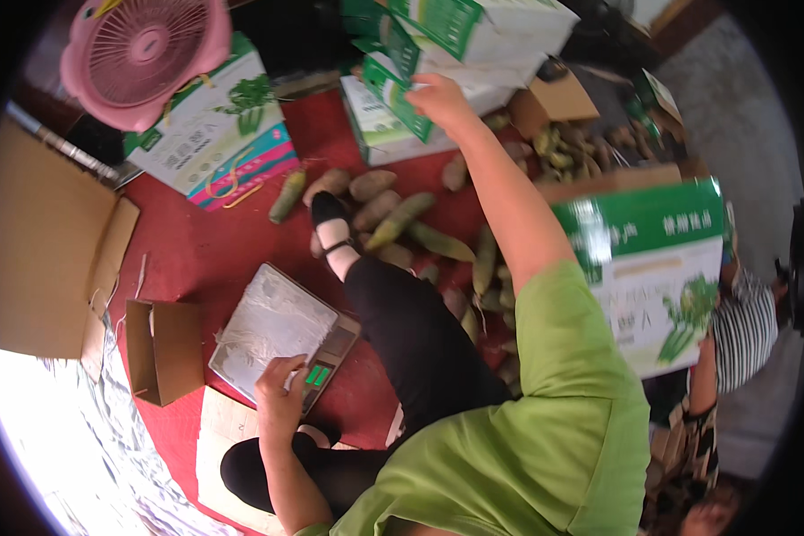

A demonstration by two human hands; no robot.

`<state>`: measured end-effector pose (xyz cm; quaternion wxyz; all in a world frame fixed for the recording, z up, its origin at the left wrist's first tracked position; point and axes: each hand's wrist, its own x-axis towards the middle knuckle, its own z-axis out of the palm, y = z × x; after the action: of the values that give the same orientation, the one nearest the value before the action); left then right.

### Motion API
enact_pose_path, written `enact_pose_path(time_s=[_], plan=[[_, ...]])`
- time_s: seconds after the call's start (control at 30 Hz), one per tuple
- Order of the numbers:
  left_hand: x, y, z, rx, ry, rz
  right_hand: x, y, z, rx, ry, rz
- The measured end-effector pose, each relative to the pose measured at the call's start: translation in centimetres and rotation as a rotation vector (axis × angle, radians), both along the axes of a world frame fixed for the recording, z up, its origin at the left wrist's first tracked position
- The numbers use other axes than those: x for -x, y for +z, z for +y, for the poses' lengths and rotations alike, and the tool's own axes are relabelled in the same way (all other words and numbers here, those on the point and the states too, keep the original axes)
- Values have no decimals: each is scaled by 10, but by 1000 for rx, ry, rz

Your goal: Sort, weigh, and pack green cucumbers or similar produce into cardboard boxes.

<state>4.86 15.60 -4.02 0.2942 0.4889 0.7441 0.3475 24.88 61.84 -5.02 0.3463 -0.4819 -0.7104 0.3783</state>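
Note:
My right hand (439,100) reaches far forward, its fingers closed on the green flap (393,94) of a white-and-green carton (380,134). My left hand (280,393) is at the near edge of a digital scale (277,326), beside its lit green display (316,375). Its fingers are curled together, and whatever they may hold is too small to make out. The scale's plate looks covered in clear plastic film. Long green-yellow cucumber-like vegetables (400,221) and brown tubers (372,185) lie around my outstretched foot on the red surface (188,259).
A small open cardboard box (163,353) stands left of the scale, near a large carton (45,241). A pink fan (147,54) and a printed gift box (214,125) are at far left. Another person in stripes (746,335) is behind a green-white carton (648,277) at right.

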Motion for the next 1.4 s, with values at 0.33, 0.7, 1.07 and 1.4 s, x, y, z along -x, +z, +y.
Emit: enact_pose_path(time_s=[0.33,0.7,1.07,1.4], plan=[[-12,22,-28,-31,-44,104,-114,191,-119,-155,317,-918],[-7,26,-51,-75,14,167,-184,160,-225,12,507,-1380],[4,33,-85,-122,160,225,-173,228,-215,-378,246,-1180],[9,47,-95,-226,339,301,-46,236,-214,-747,389,-610]])
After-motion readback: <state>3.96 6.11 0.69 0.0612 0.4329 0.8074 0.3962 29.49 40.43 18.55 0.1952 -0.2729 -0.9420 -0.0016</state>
